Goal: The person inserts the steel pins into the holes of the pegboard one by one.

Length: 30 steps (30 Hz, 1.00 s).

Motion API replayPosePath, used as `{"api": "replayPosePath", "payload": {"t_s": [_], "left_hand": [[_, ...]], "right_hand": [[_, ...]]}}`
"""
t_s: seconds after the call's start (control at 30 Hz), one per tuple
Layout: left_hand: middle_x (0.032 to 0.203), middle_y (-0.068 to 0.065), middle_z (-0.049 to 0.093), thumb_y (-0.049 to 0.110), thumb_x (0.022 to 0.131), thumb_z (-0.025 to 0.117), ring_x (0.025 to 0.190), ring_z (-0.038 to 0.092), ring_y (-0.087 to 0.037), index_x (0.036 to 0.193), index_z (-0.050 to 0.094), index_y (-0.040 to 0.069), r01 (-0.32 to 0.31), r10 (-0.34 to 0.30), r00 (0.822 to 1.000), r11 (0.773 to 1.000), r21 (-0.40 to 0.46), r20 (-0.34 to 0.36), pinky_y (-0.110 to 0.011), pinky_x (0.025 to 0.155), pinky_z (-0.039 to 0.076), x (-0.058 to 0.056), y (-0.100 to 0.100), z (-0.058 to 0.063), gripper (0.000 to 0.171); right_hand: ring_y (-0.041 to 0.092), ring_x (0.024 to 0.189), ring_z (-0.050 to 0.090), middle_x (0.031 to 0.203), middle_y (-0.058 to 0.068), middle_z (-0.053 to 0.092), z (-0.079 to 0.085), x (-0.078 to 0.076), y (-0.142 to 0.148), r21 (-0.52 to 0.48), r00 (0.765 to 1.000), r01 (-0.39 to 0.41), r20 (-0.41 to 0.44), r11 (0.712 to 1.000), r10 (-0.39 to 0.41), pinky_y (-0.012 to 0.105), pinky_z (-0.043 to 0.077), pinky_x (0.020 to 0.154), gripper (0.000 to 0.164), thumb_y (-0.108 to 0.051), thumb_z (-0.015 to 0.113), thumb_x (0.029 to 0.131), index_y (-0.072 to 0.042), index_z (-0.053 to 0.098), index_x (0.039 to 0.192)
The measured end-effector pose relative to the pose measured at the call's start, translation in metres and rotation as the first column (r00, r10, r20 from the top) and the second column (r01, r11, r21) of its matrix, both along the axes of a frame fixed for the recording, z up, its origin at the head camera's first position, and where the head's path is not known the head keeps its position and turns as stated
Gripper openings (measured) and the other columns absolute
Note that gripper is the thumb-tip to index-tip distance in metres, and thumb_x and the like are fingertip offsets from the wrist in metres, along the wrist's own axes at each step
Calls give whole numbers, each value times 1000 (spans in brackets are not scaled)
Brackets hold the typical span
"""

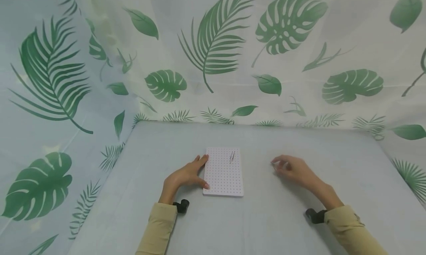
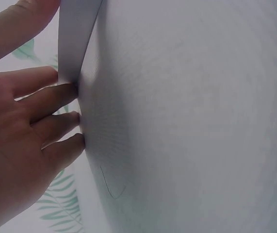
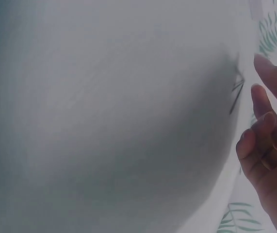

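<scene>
Left hand (image 1: 185,174), splayed, touches the pad's (image 1: 222,175) left edge; across open table (image 1: 257,214), right hand's (image 1: 296,170) grip is parted beside dark slivers (image 3: 236,100).

Dark lines (image 1: 232,157) on the dotted block (image 1: 220,178), too small for identification

No readable text, label, brand, number or sign appears in any view.

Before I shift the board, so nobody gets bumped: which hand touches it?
The left hand, touching the board on its left side; the right hand is apart.
</scene>
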<state>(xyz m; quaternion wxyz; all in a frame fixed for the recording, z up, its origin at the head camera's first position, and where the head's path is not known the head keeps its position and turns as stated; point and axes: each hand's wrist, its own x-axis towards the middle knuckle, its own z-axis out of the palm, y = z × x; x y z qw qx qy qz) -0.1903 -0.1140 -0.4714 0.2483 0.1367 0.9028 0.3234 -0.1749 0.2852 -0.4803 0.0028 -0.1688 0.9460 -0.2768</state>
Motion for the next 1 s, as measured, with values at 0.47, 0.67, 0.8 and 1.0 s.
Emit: {"api": "replayPosePath", "payload": {"t_s": [0.47, 0.67, 0.8, 1.0], "left_hand": [[172, -18, 15, 26, 75, 92, 159, 15, -37, 165, 26, 14, 2, -2, 1000, 1000, 15, 5, -59, 125, 21, 0, -1, -1, 112], [171, -19, 16, 25, 76, 92, 159, 15, -36, 164, 26, 14, 8, -8, 1000, 1000, 23, -6, -58, 125, 22, -1, -2, 1, 111], [172, -18, 16, 24, 77, 92, 159, 14, -36, 165, 26, 14, 0, 0, 1000, 1000, 25, -2, -59, 126, 21, -2, -3, 2, 111], [172, -18, 15, 24, 76, 92, 159, 14, -36, 165, 25, 13, 12, -12, 1000, 999, 35, 9, -58, 126, 20, -1, -4, 1, 111]], "right_hand": [[23, 89, 66, 99, 8, 70, -6, -5, 10, 38, 995, -17, 101, 999, 13, 42, 57, 77, 51, -16, 84, 83, -7, 65, 129], [22, 89, 64, 99, 8, 69, -6, -10, 12, 26, 993, -31, 116, 999, 27, 42, 55, 78, 57, -17, 84, 83, -7, 62, 135], [20, 91, 63, 101, 6, 68, -7, -12, 12, 14, 990, -39, 134, 999, 37, 41, 54, 80, 56, -21, 84, 84, -8, 63, 135], [23, 95, 64, 106, 9, 70, -8, -10, 12, 20, 991, -44, 130, 999, 41, 47, 55, 83, 54, -23, 84, 84, -8, 66, 132]]}}
